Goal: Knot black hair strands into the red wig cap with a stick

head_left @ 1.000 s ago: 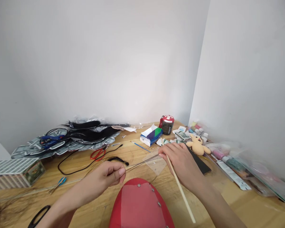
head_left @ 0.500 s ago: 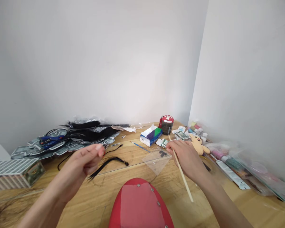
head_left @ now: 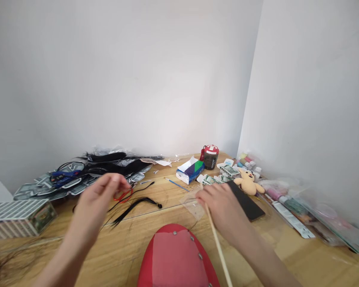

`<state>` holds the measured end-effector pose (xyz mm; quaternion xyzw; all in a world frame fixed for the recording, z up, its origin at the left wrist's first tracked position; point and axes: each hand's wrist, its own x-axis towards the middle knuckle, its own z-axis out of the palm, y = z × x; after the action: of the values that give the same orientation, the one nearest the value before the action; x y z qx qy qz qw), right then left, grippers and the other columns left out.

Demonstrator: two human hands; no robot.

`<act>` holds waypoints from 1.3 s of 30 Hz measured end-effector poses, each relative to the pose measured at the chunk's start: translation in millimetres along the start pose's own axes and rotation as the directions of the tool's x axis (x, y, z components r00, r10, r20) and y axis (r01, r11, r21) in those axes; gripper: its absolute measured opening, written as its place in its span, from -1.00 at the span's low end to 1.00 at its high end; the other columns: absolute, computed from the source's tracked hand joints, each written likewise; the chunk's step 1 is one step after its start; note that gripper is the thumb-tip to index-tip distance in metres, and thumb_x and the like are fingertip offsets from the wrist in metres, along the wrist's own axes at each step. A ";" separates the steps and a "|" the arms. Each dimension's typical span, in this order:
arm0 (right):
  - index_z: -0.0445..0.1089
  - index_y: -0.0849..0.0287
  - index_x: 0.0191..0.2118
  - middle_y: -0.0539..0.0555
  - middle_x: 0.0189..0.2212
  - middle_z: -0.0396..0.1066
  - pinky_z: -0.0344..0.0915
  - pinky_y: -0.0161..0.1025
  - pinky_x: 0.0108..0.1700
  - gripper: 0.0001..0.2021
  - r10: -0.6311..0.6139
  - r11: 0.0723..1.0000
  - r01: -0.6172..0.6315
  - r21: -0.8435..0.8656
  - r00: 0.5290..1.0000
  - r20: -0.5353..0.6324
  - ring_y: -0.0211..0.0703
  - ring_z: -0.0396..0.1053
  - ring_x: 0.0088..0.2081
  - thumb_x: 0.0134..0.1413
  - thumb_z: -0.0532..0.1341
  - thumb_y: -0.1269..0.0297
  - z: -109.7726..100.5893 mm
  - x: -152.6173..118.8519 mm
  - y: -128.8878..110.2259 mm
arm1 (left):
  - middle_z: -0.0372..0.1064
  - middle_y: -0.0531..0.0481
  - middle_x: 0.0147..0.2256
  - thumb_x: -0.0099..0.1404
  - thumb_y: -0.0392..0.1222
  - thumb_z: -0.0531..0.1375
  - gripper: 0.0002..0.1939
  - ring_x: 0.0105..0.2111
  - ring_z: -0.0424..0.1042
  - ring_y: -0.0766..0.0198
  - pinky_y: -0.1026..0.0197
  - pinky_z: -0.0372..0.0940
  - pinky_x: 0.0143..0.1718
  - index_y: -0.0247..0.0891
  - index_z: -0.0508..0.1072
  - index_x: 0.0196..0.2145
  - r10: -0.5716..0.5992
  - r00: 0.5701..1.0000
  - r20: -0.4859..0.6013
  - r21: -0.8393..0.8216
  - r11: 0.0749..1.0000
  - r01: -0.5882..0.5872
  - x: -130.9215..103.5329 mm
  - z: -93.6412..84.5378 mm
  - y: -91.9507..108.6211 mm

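My left hand (head_left: pixel 97 203) is raised over the left of the table with thumb and fingers pinched; anything between the fingertips is too small to make out. A long pale stick (head_left: pixel 217 243) slants down from my right hand (head_left: pixel 219 209), whose fingers are wrapped round its upper part. Between my forearms, at the bottom, stands a red rounded form (head_left: pixel 179 255) with a pink patch and several metal pins. Beyond my left hand lie a red loop (head_left: pixel 127 196) and a black hair strand (head_left: pixel 136 205). A clear plastic bag (head_left: pixel 194 205) lies beside my right hand.
Black hair bundles (head_left: pixel 113 169) lie on packaging at the back left, near a white-edged box (head_left: pixel 20 219). Further right are a tissue pack (head_left: pixel 190 170), a lidded jar (head_left: pixel 211 157), a yellow plush toy (head_left: pixel 247 182), a black slab (head_left: pixel 248 203) and bagged bottles (head_left: pixel 287 197).
My left hand has moved left and slightly up, uncovering the red loop. My right hand has shifted left and down with the stick, and more of the black slab shows.
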<state>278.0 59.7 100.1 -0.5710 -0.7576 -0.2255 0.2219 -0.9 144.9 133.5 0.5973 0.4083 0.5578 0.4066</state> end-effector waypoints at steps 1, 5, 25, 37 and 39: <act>0.43 0.14 -0.36 0.03 -0.41 0.47 0.06 -0.15 -0.24 -0.77 -0.047 0.998 0.048 0.039 0.999 -0.016 -0.06 0.34 -0.33 0.27 0.12 0.53 -0.1 0.2 -13.1 | 0.50 0.08 -0.38 0.28 0.00 0.29 -0.75 -0.30 0.39 0.24 0.34 0.25 -0.25 -0.21 0.49 -0.44 0.009 0.997 0.072 0.043 0.999 -0.013 -5.4 12.5 -5.2; 0.39 0.16 -0.39 0.01 -0.45 0.44 0.04 -0.15 -0.25 -0.65 -0.146 0.979 0.157 0.127 0.985 -0.093 -0.12 0.28 -0.40 0.37 -0.02 0.52 -1.4 -2.1 -49.0 | 0.55 -0.05 -0.29 0.35 0.05 0.13 -0.68 -0.20 0.49 0.10 0.17 0.32 -0.12 -0.21 0.42 -0.45 0.010 0.943 0.332 0.102 0.994 -0.047 -34.1 60.2 -24.7; 0.43 0.15 -0.01 0.05 -0.25 0.49 0.14 -0.13 -0.15 -0.77 0.019 0.934 0.022 0.357 0.994 -0.109 -0.01 0.37 -0.21 0.27 0.28 0.21 -24.3 -4.9 -39.3 | 0.33 0.02 -0.47 0.44 -0.12 -0.02 -0.65 -0.43 0.31 0.18 0.22 0.12 -0.38 -0.18 0.29 -0.51 0.074 0.841 0.535 0.340 0.893 -0.295 -56.8 71.0 -24.9; 0.45 0.17 -0.38 -0.04 -0.42 0.47 0.11 -0.18 -0.23 -0.83 -0.021 0.910 0.011 0.414 1.000 0.020 -0.12 0.38 -0.36 0.25 0.27 0.49 -16.3 -2.0 -35.1 | 0.46 0.01 -0.34 0.48 0.01 -0.08 -0.71 -0.31 0.42 0.11 0.19 0.18 -0.29 -0.15 0.35 -0.10 -0.037 0.846 0.531 0.355 0.917 -0.183 -62.8 65.3 -11.6; 0.46 0.17 -0.37 -0.03 -0.41 0.47 0.11 -0.17 -0.24 -0.84 -0.019 0.911 0.004 0.411 0.999 0.034 -0.11 0.38 -0.35 0.27 0.26 0.47 -17.7 -2.4 -32.9 | 0.41 0.03 -0.39 0.47 -0.04 -0.04 -0.76 -0.37 0.38 0.12 0.19 0.14 -0.33 -0.16 0.35 -0.13 -0.024 0.848 0.529 0.357 0.913 -0.197 -61.5 64.0 -13.0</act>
<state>248.2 39.2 109.9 -0.5112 -0.7954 -0.0517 0.3214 59.8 89.4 97.7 0.8141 0.3592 0.2976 0.3460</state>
